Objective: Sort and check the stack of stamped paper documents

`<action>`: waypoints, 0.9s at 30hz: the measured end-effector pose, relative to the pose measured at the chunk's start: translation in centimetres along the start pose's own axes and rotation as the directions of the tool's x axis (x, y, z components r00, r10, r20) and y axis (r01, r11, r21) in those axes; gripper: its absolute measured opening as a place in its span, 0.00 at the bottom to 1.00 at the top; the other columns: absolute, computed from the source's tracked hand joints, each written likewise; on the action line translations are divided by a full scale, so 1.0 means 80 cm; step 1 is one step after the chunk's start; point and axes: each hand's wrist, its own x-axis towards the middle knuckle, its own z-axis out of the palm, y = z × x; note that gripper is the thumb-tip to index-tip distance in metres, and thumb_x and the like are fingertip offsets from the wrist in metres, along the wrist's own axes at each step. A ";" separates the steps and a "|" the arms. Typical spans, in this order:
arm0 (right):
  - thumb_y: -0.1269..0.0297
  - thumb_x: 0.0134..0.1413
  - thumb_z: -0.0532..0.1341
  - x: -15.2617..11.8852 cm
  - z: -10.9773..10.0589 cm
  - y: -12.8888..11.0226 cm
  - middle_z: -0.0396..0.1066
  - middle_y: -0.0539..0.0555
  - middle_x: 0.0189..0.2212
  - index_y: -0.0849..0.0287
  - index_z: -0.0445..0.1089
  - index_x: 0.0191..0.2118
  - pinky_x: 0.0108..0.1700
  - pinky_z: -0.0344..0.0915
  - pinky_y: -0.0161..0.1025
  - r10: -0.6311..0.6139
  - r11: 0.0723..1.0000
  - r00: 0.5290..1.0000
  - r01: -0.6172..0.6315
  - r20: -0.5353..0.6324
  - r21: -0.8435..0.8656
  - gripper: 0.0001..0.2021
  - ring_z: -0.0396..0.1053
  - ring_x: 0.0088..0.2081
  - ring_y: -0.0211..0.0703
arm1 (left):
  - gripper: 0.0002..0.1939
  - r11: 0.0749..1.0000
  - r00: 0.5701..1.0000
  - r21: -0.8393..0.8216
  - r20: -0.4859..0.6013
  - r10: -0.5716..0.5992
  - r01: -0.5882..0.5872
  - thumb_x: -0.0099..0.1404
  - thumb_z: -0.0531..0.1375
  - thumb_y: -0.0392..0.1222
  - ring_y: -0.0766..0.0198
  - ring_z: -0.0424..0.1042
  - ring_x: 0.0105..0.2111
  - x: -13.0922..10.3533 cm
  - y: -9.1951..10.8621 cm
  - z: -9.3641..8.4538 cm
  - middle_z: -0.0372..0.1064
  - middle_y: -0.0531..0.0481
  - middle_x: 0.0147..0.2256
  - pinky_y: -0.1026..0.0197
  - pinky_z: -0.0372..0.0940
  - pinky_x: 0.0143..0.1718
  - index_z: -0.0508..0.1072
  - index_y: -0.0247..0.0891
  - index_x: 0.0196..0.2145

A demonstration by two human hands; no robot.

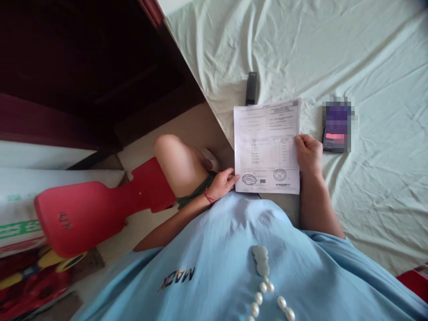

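Note:
A white printed document [267, 147] with a table of lines and two round stamps near its lower edge is held up in front of my body. My right hand [309, 154] pinches its right edge, thumb on the printed side. At the lower left edge, my left hand [223, 183], with a red cord at the wrist, grips the paper between thumb and fingers. Behind the top of the sheet lies a black oblong object [251, 87], partly hidden by it. A phone [336, 129] with a lit, blurred-out screen rests on the cloth to the right of my right hand.
A pale green wrinkled sheet [374, 196] covers the surface ahead and to the right. On the left stand a red plastic chair [83, 214] and dark wooden furniture [83, 62]. A white bag with green print [20, 209] is beyond the chair.

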 end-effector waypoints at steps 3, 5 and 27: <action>0.50 0.61 0.62 -0.002 -0.001 -0.006 0.65 0.48 0.24 0.55 0.73 0.31 0.31 0.57 0.39 0.000 1.000 1.000 0.000 -0.001 0.001 0.14 0.61 0.29 0.40 | 0.24 0.992 0.996 0.120 -0.068 0.055 -0.047 0.73 0.56 0.64 0.67 0.63 0.22 0.002 0.009 -0.004 0.65 0.54 0.22 0.63 0.57 0.26 0.68 0.39 0.33; 0.49 0.61 0.62 -0.003 -0.002 -0.008 0.65 0.48 0.24 0.54 0.73 0.31 0.31 0.58 0.39 0.008 1.000 1.000 -0.008 -0.006 0.004 0.15 0.62 0.29 0.40 | 0.24 0.983 0.994 0.171 -0.070 0.082 -0.069 0.75 0.54 0.61 0.67 0.63 0.22 0.004 0.013 -0.007 0.63 0.54 0.21 0.63 0.57 0.26 0.66 0.40 0.30; 0.53 0.63 0.63 -0.003 -0.003 -0.004 0.65 0.47 0.24 0.55 0.74 0.31 0.31 0.58 0.39 0.018 0.997 1.000 -0.017 -0.011 0.070 0.13 0.61 0.28 0.39 | 0.33 0.970 0.907 -0.139 0.401 -0.130 0.201 0.66 0.64 0.71 0.72 0.54 0.20 -0.013 0.003 -0.015 0.77 0.44 0.29 0.64 0.48 0.23 0.72 0.33 0.39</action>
